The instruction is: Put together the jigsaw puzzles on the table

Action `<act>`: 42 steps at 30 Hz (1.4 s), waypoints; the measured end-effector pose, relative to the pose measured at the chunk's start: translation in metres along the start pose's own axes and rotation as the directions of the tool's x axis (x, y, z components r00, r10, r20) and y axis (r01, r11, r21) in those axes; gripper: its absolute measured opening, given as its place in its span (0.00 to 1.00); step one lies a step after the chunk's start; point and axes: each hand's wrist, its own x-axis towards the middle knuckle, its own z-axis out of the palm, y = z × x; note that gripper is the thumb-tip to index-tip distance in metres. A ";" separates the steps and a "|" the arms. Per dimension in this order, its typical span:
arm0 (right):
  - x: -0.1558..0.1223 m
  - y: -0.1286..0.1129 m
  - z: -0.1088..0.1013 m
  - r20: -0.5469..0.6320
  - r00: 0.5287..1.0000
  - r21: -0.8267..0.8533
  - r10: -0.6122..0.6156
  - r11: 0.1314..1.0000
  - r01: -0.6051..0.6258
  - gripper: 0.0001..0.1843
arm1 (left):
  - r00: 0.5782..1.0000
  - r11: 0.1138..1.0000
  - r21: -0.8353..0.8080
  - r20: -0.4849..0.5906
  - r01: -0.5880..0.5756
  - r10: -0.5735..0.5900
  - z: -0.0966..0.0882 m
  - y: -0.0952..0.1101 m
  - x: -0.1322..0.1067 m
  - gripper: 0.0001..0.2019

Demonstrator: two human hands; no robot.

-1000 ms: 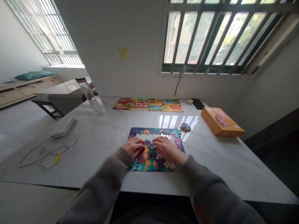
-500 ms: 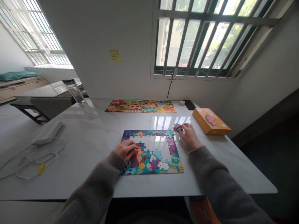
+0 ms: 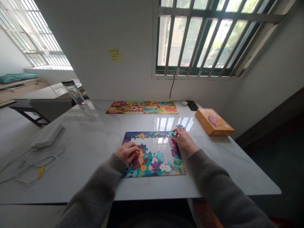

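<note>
A partly assembled jigsaw puzzle (image 3: 155,171) with rabbits and a fox-like animal lies on the table, its frame closed around a bare middle. My left hand (image 3: 128,151) rests on its left side, fingers slightly bent and lying over the pieces, nothing visibly gripped. At the top right corner, my right hand (image 3: 184,141) has thumb and fingertips closed about a teal puzzle piece (image 3: 171,135), which overlaps the frame. Just beyond that hand, a few loose puzzle pieces (image 3: 180,127) lie on the tabletop, partly hidden by the knuckles.
Behind, a finished animal puzzle strip (image 3: 142,107) lies along the wall. An orange box (image 3: 213,122) and a black phone (image 3: 192,105) are at the right. On the left stand a water bottle (image 3: 76,95), a white device (image 3: 48,135) and loose cables (image 3: 44,161).
My right hand has moved left and slightly nearer, from the loose pieces to the teal piece at the puzzle's corner. The left hand has kept its place.
</note>
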 end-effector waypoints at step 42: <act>-0.016 -0.096 0.010 -0.071 0.871 0.476 -0.486 0.751 0.458 0.17 | 0.993 0.990 0.085 -0.035 -0.113 0.116 0.020 0.012 0.047 0.12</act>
